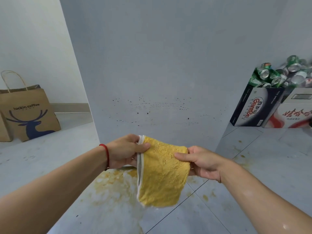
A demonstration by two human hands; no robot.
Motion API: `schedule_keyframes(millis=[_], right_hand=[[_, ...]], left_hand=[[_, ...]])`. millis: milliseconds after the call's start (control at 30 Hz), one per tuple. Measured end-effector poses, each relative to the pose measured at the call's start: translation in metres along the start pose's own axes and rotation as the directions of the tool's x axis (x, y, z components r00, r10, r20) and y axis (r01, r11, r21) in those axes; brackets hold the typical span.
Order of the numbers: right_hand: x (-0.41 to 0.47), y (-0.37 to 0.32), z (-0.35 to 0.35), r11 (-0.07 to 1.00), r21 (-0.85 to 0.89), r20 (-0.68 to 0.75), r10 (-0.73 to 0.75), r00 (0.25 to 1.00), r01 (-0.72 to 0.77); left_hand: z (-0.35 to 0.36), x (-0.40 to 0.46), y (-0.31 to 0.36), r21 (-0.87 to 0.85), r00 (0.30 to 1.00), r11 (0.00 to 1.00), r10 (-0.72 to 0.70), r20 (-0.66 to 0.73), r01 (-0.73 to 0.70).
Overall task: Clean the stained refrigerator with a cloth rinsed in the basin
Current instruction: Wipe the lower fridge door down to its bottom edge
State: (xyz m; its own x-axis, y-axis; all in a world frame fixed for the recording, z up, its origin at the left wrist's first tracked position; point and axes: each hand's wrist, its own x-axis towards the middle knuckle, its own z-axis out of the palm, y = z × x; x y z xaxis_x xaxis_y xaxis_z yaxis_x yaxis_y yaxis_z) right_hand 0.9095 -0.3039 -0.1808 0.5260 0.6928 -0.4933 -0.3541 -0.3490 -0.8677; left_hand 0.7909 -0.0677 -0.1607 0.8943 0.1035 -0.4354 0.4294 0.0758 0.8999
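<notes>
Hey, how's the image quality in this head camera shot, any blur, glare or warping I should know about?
Head view: lighting is soft and even, without hard shadows; wide-angle warping makes the refrigerator edges lean and splay; the cans at the right edge look smeared; small glints show on the wet right forearm; the yellow cloth, pinched by the left hand and right hand, and the dark specks are sharp.

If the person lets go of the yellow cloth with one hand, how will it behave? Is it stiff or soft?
The yellow cloth is probably floppy: it sags and folds below the left hand and right hand, which pinch its top corners. Released on one side, it would likely hang limp from the other hand. Its fluffy pile suggests an easy, non-slippery grip.
</notes>
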Motion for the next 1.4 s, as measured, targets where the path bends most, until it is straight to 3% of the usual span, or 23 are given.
schedule_keyframes(millis=[133, 233, 267, 300, 367, 433, 533, 600, 633, 700, 733, 800, 867, 933, 1000, 1100, 1167, 1267, 1333, 1400], right_hand=[[0.013, -0.001, 0.013, 0.983, -0.177, -0.27, -0.092, 0.958, 0.045], [0.016, -0.003, 0.013, 0.943, -0.268, -0.304, -0.275, 0.912, 0.196], [0.014, -0.004, 0.011, 0.925, -0.306, -0.263, -0.311, 0.913, 0.227], [0.013, -0.006, 0.009, 0.905, -0.353, -0.208, -0.324, 0.923, 0.238], [0.011, -0.008, 0.008, 0.818, -0.53, -0.141, -0.346, 0.928, 0.225], [0.012, -0.01, 0.012, 0.677, -0.713, -0.152, -0.404, 0.902, 0.183], [0.01, -0.02, 0.019, 0.542, -0.83, -0.186, -0.494, 0.849, 0.134], [0.006, -0.028, 0.015, 0.504, -0.857, -0.179, -0.479, 0.859, 0.103], [0.004, -0.031, 0.012, 0.532, -0.837, -0.154, -0.455, 0.877, 0.129], [0.003, -0.032, 0.007, 0.738, -0.639, -0.132, -0.382, 0.915, 0.216], [0.003, -0.032, 0.006, 0.835, -0.491, -0.136, -0.356, 0.925, 0.249], [0.006, -0.031, 0.009, 0.934, -0.178, -0.173, -0.34, 0.924, 0.311], [0.012, -0.025, 0.015, 0.922, 0.183, -0.204, -0.303, 0.931, 0.341], [0.017, -0.012, 0.027, 0.808, 0.512, -0.178, -0.234, 0.956, 0.292], [0.019, 0.001, 0.047, 0.723, 0.671, -0.049, -0.179, 0.983, 0.166], [0.014, 0.003, 0.074, 0.666, 0.745, 0.138, -0.193, 0.972, 0.027], [0.013, -0.007, 0.08, 0.689, 0.72, 0.076, -0.196, 0.978, 0.082], [0.015, -0.024, 0.089, 0.772, 0.6, -0.09, -0.193, 0.977, 0.208], [0.014, -0.036, 0.092, 0.809, 0.507, -0.171, -0.243, 0.955, 0.297], [0.011, -0.049, 0.1, 0.842, 0.356, -0.219, -0.347, 0.912, 0.406]], left_hand=[[0.009, 0.006, -0.004, 0.105, 0.959, 0.994, 0.014, -0.282, 0.016], [0.001, 0.007, -0.004, 0.033, 0.954, 0.996, 0.085, -0.287, -0.079], [-0.001, 0.005, -0.003, 0.119, 0.961, 0.987, 0.133, -0.244, -0.107], [-0.001, 0.004, -0.004, 0.295, 0.96, 0.946, 0.195, -0.201, -0.131], [0.0, 0.004, -0.006, 0.705, 0.927, 0.701, 0.329, -0.181, -0.111], [0.006, 0.008, -0.008, 0.87, 0.863, 0.481, 0.48, -0.16, -0.106], [0.009, 0.012, -0.007, 0.903, 0.837, 0.421, 0.523, -0.162, -0.088], [0.005, 0.012, 0.0, 0.849, 0.852, 0.524, 0.475, -0.221, -0.072], [0.003, 0.011, 0.005, 0.767, 0.864, 0.637, 0.425, -0.268, -0.076], [0.0, 0.003, 0.016, 0.412, 0.919, 0.903, 0.261, -0.295, -0.124], [0.0, 0.001, 0.018, 0.217, 0.948, 0.966, 0.196, -0.25, -0.142], [0.003, -0.001, 0.018, -0.009, 0.969, 0.988, 0.148, -0.196, -0.153], [0.005, 0.002, 0.018, -0.084, 0.964, 0.979, 0.167, -0.205, -0.187], [0.008, 0.003, 0.021, -0.108, 0.958, 0.966, 0.212, -0.191, -0.235], [0.008, 0.003, 0.023, -0.105, 0.954, 0.958, 0.247, -0.167, -0.267], [0.002, 0.006, 0.02, 0.169, 0.904, 0.947, 0.314, -0.289, -0.274], [-0.005, 0.004, 0.024, 0.336, 0.841, 0.914, 0.359, -0.405, -0.229], [-0.016, -0.006, 0.035, 0.431, 0.765, 0.877, 0.423, -0.486, -0.211], [-0.025, -0.012, 0.043, 0.523, 0.643, 0.827, 0.518, -0.564, -0.207], [-0.042, -0.022, 0.052, 0.52, 0.462, 0.813, 0.579, -0.672, -0.262]])
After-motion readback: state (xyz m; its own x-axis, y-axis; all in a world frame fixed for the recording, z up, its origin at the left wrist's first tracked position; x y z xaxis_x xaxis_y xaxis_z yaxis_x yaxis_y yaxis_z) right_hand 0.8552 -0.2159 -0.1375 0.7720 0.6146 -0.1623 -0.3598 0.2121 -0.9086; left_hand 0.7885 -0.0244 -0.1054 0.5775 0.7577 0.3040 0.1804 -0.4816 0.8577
